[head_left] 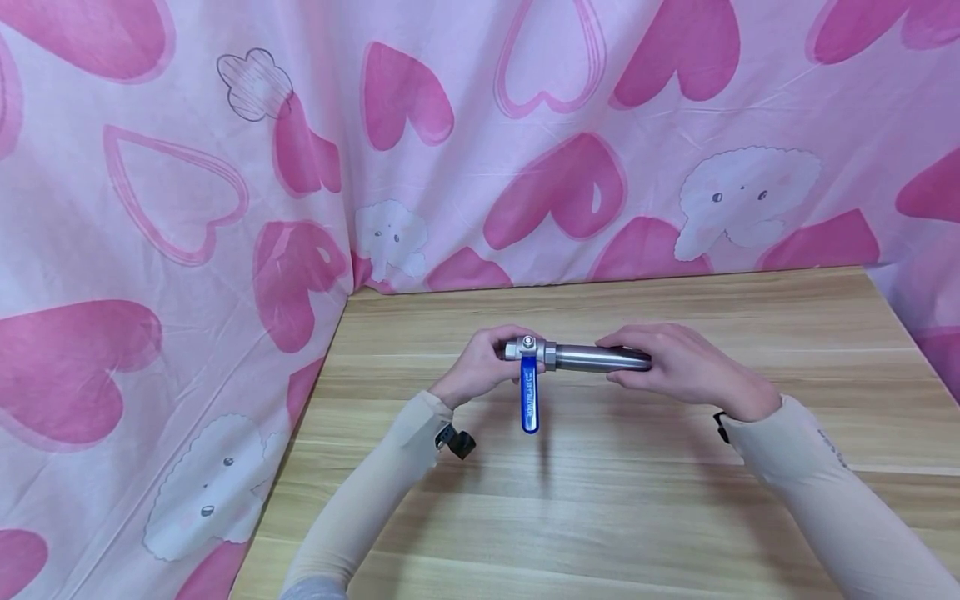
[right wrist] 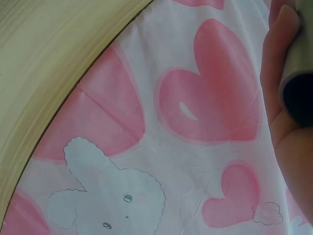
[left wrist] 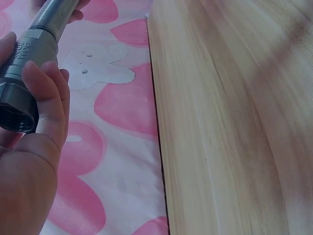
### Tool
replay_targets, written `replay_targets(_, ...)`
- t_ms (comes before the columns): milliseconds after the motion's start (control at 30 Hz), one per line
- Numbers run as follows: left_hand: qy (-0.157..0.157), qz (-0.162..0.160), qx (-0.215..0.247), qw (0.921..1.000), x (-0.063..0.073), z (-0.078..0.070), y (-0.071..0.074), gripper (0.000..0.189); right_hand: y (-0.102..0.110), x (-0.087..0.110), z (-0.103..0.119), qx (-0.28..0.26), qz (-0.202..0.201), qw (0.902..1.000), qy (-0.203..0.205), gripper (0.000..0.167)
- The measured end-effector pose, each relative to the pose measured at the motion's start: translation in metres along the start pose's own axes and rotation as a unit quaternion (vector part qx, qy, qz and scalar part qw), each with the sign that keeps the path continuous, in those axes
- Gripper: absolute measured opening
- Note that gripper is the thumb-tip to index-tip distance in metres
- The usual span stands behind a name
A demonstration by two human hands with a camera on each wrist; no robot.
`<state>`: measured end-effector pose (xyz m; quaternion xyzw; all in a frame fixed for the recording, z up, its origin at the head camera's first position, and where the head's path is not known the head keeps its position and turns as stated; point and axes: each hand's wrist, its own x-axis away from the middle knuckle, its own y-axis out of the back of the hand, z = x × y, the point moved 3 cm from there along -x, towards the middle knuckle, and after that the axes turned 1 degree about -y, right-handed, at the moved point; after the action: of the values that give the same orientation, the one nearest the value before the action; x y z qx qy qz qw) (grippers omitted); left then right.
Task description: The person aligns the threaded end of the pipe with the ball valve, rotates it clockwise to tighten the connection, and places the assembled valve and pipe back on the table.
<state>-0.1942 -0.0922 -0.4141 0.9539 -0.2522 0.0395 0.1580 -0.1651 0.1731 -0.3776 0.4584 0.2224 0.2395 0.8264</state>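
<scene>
The left hand (head_left: 478,367), near the middle of the head view, has its fingers and thumb curled round a metal ball valve (head_left: 542,353), leaving no slack between them. Just to its right, the right hand (head_left: 686,367) grips the far end of a steel pipe (head_left: 596,358), thumb below and fingers over the top; in the right wrist view the pipe's dark, hollow end shows at the right edge, against the palm.

Valve and pipe lie in one line, roughly level, held up over the wooden table (head_left: 637,517). The valve's blue lever (head_left: 530,398) hangs toward the bottom of the frame. At the upper left of the left wrist view, a few threads show where the pipe meets the valve; how deep the pipe is seated is hard to judge there.

The step in hand looks to be working the threaded joint, though whether it is being tightened or loosened cannot be told. The next move would call for the left hand to keep the valve from turning while the right twists the pipe on its axis, both kept in line.

Beyond, a pink heart-print curtain (head_left: 457,192) fills the upper frame.
</scene>
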Motion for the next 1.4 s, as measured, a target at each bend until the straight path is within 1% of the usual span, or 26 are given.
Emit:
replay_targets(200, 0.003, -0.005, 0.004, 1.0, 0.0, 0.002, 0.001, 0.042, -0.002, -0.001, -0.001, -0.039, 0.016, 0.9991, 0.004, 0.036)
replay_targets(333, 0.0, -0.004, 0.008, 1.0, 0.0, 0.003, 0.001, 0.041, -0.002, -0.001, -0.001, -0.058, 0.022, 0.998, 0.008, 0.035)
replay_targets(467, -0.009, 0.002, 0.023, 0.9997, 0.0, 0.003, 0.0, 0.04, -0.002, -0.001, -0.001, -0.071, 0.023, 0.9971, 0.014, 0.034)
replay_targets(600, -0.015, 0.001, 0.046, 0.9988, 0.001, 0.003, -0.002, 0.039, -0.001, -0.002, -0.001, -0.09, 0.02, 0.9955, 0.023, 0.033)
replay_targets(700, -0.017, 0.005, 0.083, 0.9964, 0.001, 0.004, -0.004, 0.039, 0.0, -0.003, 0.0, -0.104, 0.017, 0.994, 0.028, 0.032)
replay_targets(833, -0.014, 0.015, 0.152, 0.9881, 0.001, 0.008, -0.008, 0.04, 0.002, -0.004, -0.001, -0.118, 0.0, 0.9925, 0.033, 0.031)
replay_targets(900, -0.014, 0.012, 0.171, 0.9852, 0.001, 0.01, -0.009, 0.041, 0.002, -0.004, -0.003, -0.128, -0.01, 0.9912, 0.033, 0.031)
replay_targets(933, -0.014, 0.01, 0.174, 0.9845, 0.001, 0.01, -0.01, 0.04, 0.003, -0.004, -0.004, -0.136, -0.012, 0.9904, 0.026, 0.032)
replay_targets(1033, -0.018, 0.0, 0.172, 0.9849, 0.001, 0.011, -0.01, 0.04, 0.005, -0.002, -0.008, -0.172, -0.015, 0.985, 0.002, 0.033)
replay_targets(1133, -0.022, -0.009, 0.17, 0.9852, 0.002, 0.011, -0.008, 0.04, 0.008, 0.0, -0.011, -0.213, -0.018, 0.9765, -0.023, 0.036)
replay_targets(1300, -0.026, -0.021, 0.164, 0.9859, 0.003, 0.008, -0.006, 0.039, 0.011, 0.004, -0.015, -0.265, -0.041, 0.9628, -0.032, 0.036)
replay_targets(1400, -0.028, -0.026, 0.164, 0.9857, 0.002, 0.008, -0.004, 0.039, 0.012, 0.008, -0.018, -0.289, -0.059, 0.9537, -0.059, 0.037)
